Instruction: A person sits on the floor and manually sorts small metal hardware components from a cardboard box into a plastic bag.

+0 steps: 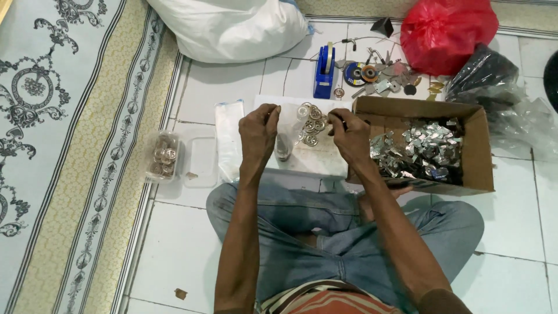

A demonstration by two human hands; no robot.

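We list, by size: a pale ornate rug (64, 145) along the tiled floor (192, 232), a soft white sack (232, 26) and glossy red bag (447, 29) set back out of the way, a cardboard box (479, 151) of jagged silvery scraps (415, 151) within our right hand's reach. Then a flat white board (317, 160) as work surface, bearing small round metal rings (311, 125); our left hand (258, 131) and right hand (349, 136) hover above it, fingertips pinched on something too small to tell.

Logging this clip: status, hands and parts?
Left hand and right hand raised over white board, pinching something small. Metal rings piled between them. Box of metal scraps by right hand. Nothing blocking.
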